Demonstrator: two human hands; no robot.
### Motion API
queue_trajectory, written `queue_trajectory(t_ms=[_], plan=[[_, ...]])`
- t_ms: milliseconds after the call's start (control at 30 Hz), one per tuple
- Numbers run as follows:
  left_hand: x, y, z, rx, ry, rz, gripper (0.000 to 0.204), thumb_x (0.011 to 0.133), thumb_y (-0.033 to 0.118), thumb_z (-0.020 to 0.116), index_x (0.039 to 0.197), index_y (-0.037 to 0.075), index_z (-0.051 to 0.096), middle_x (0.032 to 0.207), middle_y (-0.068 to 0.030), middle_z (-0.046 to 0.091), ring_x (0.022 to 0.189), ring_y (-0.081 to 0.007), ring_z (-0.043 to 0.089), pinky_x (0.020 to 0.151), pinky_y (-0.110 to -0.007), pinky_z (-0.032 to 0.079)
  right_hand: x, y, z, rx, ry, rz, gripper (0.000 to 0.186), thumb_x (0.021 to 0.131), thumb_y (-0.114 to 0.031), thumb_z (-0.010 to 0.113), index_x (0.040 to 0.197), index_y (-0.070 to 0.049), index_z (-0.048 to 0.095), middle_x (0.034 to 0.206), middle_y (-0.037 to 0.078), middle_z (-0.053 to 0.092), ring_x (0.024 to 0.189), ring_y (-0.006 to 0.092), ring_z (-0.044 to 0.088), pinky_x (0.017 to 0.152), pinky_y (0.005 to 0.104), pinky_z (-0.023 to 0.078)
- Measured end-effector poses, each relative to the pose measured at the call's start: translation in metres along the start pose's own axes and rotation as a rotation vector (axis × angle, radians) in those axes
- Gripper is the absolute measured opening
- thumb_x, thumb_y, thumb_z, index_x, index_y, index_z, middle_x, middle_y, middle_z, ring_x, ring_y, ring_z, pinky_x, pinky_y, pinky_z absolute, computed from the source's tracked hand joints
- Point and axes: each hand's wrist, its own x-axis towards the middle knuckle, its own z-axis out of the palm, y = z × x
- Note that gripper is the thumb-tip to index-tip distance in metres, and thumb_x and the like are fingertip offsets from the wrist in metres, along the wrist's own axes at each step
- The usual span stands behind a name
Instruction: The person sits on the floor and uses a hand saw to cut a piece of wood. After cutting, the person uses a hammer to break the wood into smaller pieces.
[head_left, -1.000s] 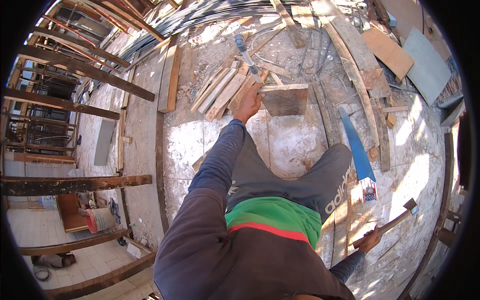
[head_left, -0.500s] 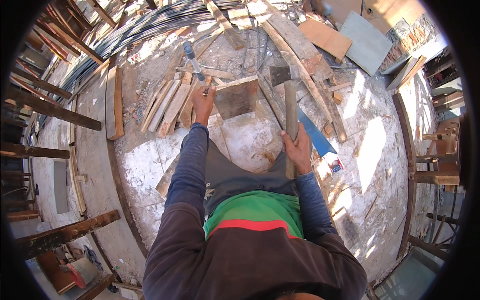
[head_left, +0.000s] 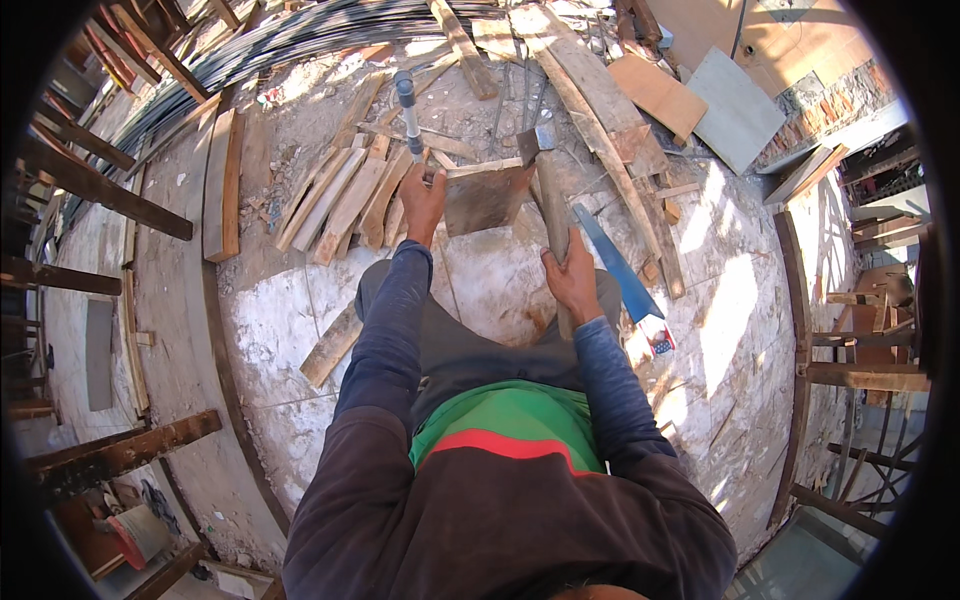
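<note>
My right hand [head_left: 573, 277] is wrapped round the thick wooden handle of a hatchet [head_left: 553, 200]. The hatchet leans to the left, its metal head by the upper right corner of a dark wooden board [head_left: 485, 203]; whether they touch I cannot tell. My left hand [head_left: 422, 200] is closed at the board's upper left corner, thumb and fingers pinched on its edge. The board stands tilted in front of my knees, its narrow top edge paler than its face. Just beyond my left fingers rises a grey-and-white pipe-like piece [head_left: 408, 112].
Cut wood strips [head_left: 345, 205] lie in a pile left of the board. A blue-bladed handsaw [head_left: 622, 270] rests by my right knee. Long planks [head_left: 600, 140] and a grey panel [head_left: 738, 110] lie beyond, with dark metal rods [head_left: 300, 50] at the far left.
The hatchet has swung left and tilted, bringing its head to the board's right end. My right hand has moved slightly left. My left hand stays at the board's corner.
</note>
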Motion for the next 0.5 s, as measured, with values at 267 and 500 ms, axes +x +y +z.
queue_trajectory(t_ms=[267,500], plan=[[0.003,0.002,-0.002,0.024,0.011,-0.053,0.024,0.084,0.019,0.070,0.082,-0.003,0.060,0.076,-0.0174,0.066,0.074,-0.0328,0.065,0.072,-0.044,0.049,0.036,-0.145,-0.090,0.410,0.419,-0.321,0.033,0.090,-0.013,0.070,0.111,0.000,0.049,0.080,0.010,0.064,0.060,0.0151,0.061,0.056,0.0282,0.049],[0.006,-0.001,-0.005,0.070,0.029,-0.033,0.023,0.084,0.019,0.070,0.083,-0.002,0.061,0.078,-0.0179,0.066,0.076,-0.0328,0.065,0.072,-0.043,0.049,0.046,-0.148,-0.067,0.612,0.505,-0.352,0.008,0.092,-0.002,0.060,0.094,0.000,0.052,0.069,0.008,0.058,0.057,0.0150,0.056,0.055,0.0297,0.049]])
